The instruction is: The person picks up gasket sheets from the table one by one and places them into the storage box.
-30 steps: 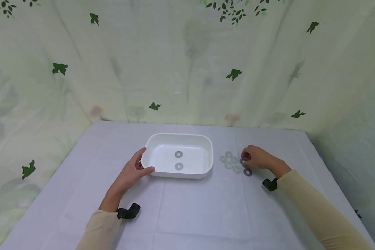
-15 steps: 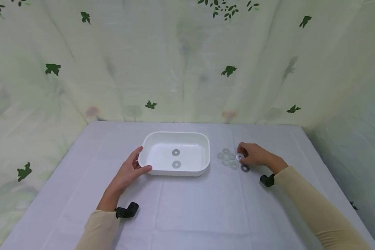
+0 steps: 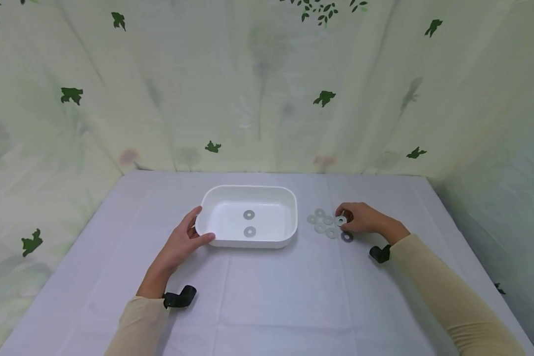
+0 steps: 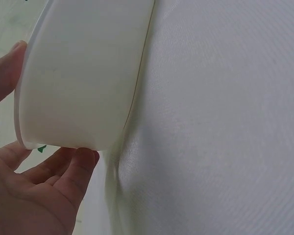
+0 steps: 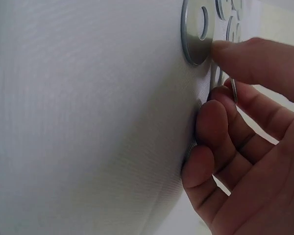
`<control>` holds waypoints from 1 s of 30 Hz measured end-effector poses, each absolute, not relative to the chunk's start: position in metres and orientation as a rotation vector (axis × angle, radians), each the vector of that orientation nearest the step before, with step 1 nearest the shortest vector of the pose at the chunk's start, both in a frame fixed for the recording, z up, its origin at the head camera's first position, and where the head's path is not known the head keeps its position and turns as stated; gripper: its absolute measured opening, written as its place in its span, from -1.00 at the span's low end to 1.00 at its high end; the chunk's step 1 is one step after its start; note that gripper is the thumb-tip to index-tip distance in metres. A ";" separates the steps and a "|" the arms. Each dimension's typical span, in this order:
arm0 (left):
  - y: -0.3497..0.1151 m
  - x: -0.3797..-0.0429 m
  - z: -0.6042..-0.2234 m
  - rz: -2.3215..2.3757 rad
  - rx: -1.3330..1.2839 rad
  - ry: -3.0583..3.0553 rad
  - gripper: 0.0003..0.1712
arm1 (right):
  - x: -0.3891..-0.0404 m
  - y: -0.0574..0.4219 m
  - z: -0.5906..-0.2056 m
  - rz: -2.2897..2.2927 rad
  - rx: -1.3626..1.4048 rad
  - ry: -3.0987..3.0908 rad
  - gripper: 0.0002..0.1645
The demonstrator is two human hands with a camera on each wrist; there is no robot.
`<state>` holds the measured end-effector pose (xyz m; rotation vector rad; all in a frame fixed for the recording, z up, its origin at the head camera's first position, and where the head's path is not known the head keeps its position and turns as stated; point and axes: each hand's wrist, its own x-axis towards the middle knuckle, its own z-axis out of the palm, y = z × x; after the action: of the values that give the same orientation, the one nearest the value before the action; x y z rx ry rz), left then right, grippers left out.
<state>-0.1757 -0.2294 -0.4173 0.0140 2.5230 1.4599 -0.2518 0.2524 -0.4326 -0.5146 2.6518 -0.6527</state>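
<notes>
A white rectangular tray (image 3: pixel 246 243) with rounded corners stands on the table, two flat metal washers (image 3: pixel 249 215) lying apart on its floor. My left hand (image 3: pixel 182 243) grips the tray's left end, thumb at the near corner; in the left wrist view its fingers touch the outer wall (image 4: pixel 78 83). To the right of the tray, my right hand (image 3: pixel 360 218) pinches a washer (image 3: pixel 340 221) by its edge, tilted off the cloth. That washer (image 5: pixel 233 91) appears edge-on in the right wrist view. Beside the thumb lies a darker washer (image 3: pixel 347 237).
Several more washers (image 3: pixel 320 228) lie in a loose cluster between the tray and my right hand. A white cloth (image 3: pixel 271 291) covers the table. Behind it hangs a pale curtain (image 3: pixel 182 99) printed with leaves. Each wrist carries a black camera mount (image 3: pixel 180 297).
My right hand has taken a washer between thumb and fingers and tipped it up from the cloth. The left hand keeps its hold on the tray. The head view has shifted slightly.
</notes>
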 end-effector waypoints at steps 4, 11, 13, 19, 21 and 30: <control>-0.230 -0.176 -0.417 1.458 0.005 2.520 0.14 | -0.252 0.252 -0.433 -0.643 -0.528 2.660 -0.63; -0.231 -0.177 -0.418 1.466 -0.001 2.520 0.12 | -0.251 0.252 -0.430 -0.653 -0.536 2.670 -0.65; -0.231 -0.177 -0.419 1.468 -0.001 2.520 0.12 | -0.251 0.252 -0.429 -0.665 -0.533 2.667 -0.65; -0.230 -0.177 -0.418 1.489 0.001 2.495 0.13 | -0.254 0.255 -0.426 -0.734 -0.484 2.659 -0.60; -0.229 -0.176 -0.418 1.488 -0.008 2.493 0.14 | -0.257 0.257 -0.424 -0.773 -0.476 2.662 -0.58; -0.229 -0.174 -0.416 1.506 -0.016 2.492 0.14 | -0.270 0.252 -0.408 -0.876 -0.556 2.698 -0.53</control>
<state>-0.1741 -0.2292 -0.4161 -0.0157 2.4922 1.5059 -0.2705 0.2523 -0.4085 -0.5561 2.6984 -0.8757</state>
